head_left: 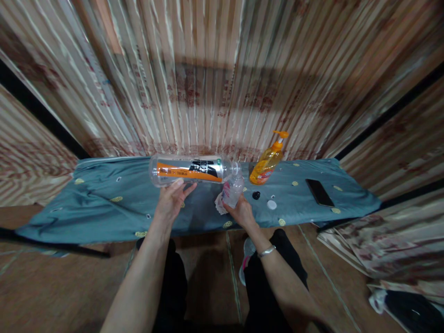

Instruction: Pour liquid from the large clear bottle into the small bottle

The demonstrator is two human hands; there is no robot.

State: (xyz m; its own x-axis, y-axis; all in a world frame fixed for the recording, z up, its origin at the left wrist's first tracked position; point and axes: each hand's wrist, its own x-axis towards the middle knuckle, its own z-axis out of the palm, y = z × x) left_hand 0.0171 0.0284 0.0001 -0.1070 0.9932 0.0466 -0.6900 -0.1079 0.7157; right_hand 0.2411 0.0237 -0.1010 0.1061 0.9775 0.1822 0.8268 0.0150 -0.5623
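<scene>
My left hand [170,200] holds a large clear bottle [189,170] with an orange and silver label, tilted onto its side with its neck to the right. A smaller clear bottle [233,188] with pink print is in my right hand [242,210], its top at the mouth of the large bottle. Whether the two mouths touch is too small to tell. Beside the small bottle, a crumpled whitish tissue [219,204] lies on the cloth. A black cap [256,195] and a white round lid [271,204] are to the right of my right hand.
An orange pump bottle [267,164] stands at the back, right of the large bottle. A black phone [319,192] lies farther right on the teal patterned cloth [114,203]. Behind the narrow table hangs a striped curtain [208,92]; black frame bars slant at both sides.
</scene>
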